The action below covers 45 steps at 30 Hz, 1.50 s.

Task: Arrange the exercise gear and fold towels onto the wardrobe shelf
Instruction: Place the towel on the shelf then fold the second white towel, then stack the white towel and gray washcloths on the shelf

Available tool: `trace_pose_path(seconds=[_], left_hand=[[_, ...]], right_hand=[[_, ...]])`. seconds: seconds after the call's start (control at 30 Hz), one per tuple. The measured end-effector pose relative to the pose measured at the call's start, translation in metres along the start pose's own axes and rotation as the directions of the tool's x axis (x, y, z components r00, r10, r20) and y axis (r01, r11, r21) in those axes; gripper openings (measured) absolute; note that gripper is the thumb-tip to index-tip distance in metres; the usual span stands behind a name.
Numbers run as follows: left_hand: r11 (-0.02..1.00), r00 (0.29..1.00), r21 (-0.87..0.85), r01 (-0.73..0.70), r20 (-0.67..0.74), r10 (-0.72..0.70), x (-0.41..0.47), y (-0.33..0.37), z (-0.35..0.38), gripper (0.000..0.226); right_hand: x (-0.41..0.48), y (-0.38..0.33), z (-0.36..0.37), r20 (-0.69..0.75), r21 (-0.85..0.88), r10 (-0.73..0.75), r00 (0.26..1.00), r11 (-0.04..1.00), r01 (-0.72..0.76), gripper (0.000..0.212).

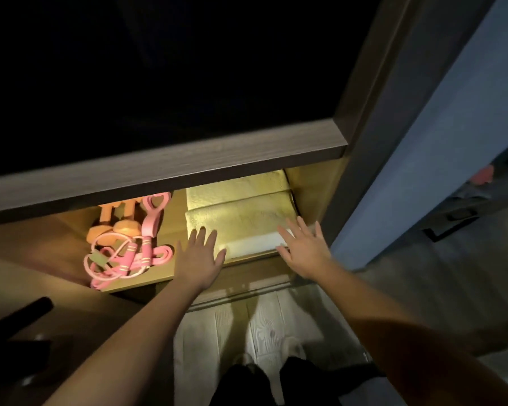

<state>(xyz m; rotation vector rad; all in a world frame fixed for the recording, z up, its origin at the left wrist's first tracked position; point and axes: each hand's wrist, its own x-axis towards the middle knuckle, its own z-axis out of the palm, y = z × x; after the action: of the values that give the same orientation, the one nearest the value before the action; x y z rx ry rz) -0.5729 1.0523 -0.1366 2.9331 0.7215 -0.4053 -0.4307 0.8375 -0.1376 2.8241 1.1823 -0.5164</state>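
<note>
Both hands, left hand [198,256] and right hand [302,249], are spread flat and gripping nothing by the folded cream terry towels [241,218] on the lit wooden wardrobe shelf [165,238], so a sloppy shove could probably rumple the stack or bump the pink skipping rope [121,259].

Head view looks steeply down, near the shelf [147,284].

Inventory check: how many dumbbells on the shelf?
2: left dumbbell and right dumbbell, side by side behind the pink jump rope on the shelf; board above may hide more.
</note>
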Motion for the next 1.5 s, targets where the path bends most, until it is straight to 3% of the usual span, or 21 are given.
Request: trace_pose_path(seconds=[0.2, 0.43, 0.57, 0.7, 0.9, 1.27, 1.5], left_hand=[[0.992, 0.993, -0.040, -0.120, 0.007, 0.121, -0.044, 0.022, -0.017, 0.062], [0.957, 0.969, -0.155, -0.246, -0.016, 0.247, -0.041, 0.078, -0.015, 0.059], [0.907, 0.920, -0.157, -0.391, -0.029, 0.391, -0.023, 0.152, -0.008, 0.057], [0.866, 0.874, -0.131, -0.483, -0.013, 0.486, -0.002, 0.241, -0.005, 0.058], [0.820, 0.830, -0.172, -0.546, 0.027, 0.558, 0.015, 0.378, -0.012, 0.058], [0.703, 0.689, -0.163, -0.692, 0.141, 0.711, 0.071, 0.552, -0.019, 0.058], [0.694, 0.676, -0.146, -0.705, 0.155, 0.720, 0.149, 0.652, -0.026, 0.058]], right_hand=[[-0.055, -0.014, -0.009, -0.060, 0.146, 0.075, 0.995, 0.987, -0.066, 0.057], [-0.072, 0.027, 0.009, 0.050, 0.200, 0.162, 0.985, 0.965, -0.169, 0.057], [-0.083, 0.095, 0.008, 0.049, 0.209, 0.194, 0.980, 0.957, -0.200, 0.056], [-0.103, 0.174, 0.003, 0.049, 0.107, 0.222, 0.974, 0.968, -0.226, 0.057], [-0.155, 0.305, -0.007, 0.076, 0.119, 0.317, 0.945, 0.938, -0.325, 0.056], [-0.193, 0.452, -0.019, 0.071, 0.118, 0.469, 0.880, 0.873, -0.474, 0.058], [-0.161, 0.547, -0.018, 0.108, 0.129, 0.488, 0.866, 0.857, -0.499, 0.059]])
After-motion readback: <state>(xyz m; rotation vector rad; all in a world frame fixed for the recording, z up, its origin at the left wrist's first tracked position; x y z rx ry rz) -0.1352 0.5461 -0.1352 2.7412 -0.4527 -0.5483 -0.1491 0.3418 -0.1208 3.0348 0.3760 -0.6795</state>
